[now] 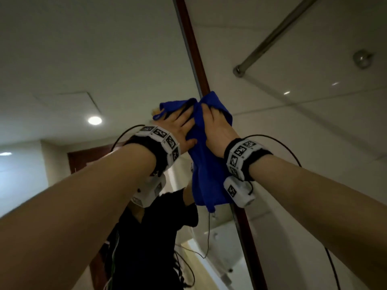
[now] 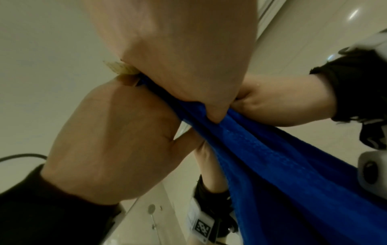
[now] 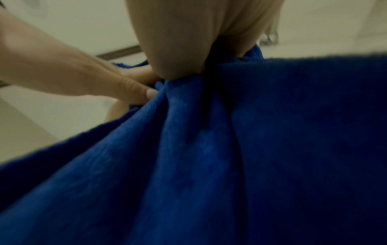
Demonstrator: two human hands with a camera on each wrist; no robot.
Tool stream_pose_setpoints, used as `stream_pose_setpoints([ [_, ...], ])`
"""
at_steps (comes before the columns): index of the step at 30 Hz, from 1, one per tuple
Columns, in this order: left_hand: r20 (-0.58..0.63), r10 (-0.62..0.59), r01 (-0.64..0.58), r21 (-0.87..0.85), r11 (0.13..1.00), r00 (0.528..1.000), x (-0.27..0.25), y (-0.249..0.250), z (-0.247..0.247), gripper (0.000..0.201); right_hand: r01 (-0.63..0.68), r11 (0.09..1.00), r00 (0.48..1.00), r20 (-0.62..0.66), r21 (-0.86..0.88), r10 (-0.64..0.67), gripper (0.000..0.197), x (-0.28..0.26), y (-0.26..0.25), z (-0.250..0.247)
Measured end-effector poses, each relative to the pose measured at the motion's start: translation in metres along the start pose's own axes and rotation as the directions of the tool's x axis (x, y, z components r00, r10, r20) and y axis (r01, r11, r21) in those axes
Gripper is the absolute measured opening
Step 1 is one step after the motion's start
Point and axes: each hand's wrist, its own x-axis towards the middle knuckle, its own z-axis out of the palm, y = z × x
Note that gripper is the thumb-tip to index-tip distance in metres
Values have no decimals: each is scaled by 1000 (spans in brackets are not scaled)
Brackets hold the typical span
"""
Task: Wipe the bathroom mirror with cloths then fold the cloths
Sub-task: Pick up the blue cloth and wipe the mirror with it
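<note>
A blue cloth [image 1: 209, 168] [image 2: 282, 165] [image 3: 209, 165] lies against the mirror [image 1: 104, 59] beside its brown right frame [image 1: 194, 49]. Most of the cloth hangs down. My right hand [image 1: 217, 126] [image 3: 178, 33] grips the bunched upper part and holds it to the glass. Just left of it, my left hand [image 1: 178, 124] [image 2: 178, 49] lies flat on the glass with straight fingers, its thumb touching the blue cloth. A scrap of yellow cloth [image 1: 156, 111] [image 2: 122, 68] peeks out from under the left fingers.
A metal rail [image 1: 276, 34] and a round knob [image 1: 362, 58] are fixed to the tiled wall [image 1: 314, 122] right of the mirror. The glass reflects a ceiling light [image 1: 94, 120] and a person in dark clothes [image 1: 146, 237]. Thin cables hang from both wristbands.
</note>
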Motion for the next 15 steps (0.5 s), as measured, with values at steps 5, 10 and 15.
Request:
stream_pose_setpoints([
  [5,-67,-76,77,11,997,995,36,-39,-14,73,54,962,998,-10,-267,-59,75,63,6,-26],
  [10,-52,-127,125,-32,992,991,57,-61,-25,73,19,915,1000,-11,-403,-25,74,92,2,-40],
  [15,-13,-121,121,-38,992,993,46,-72,-36,76,-70,944,996,-80,-323,46,73,91,-13,-28],
])
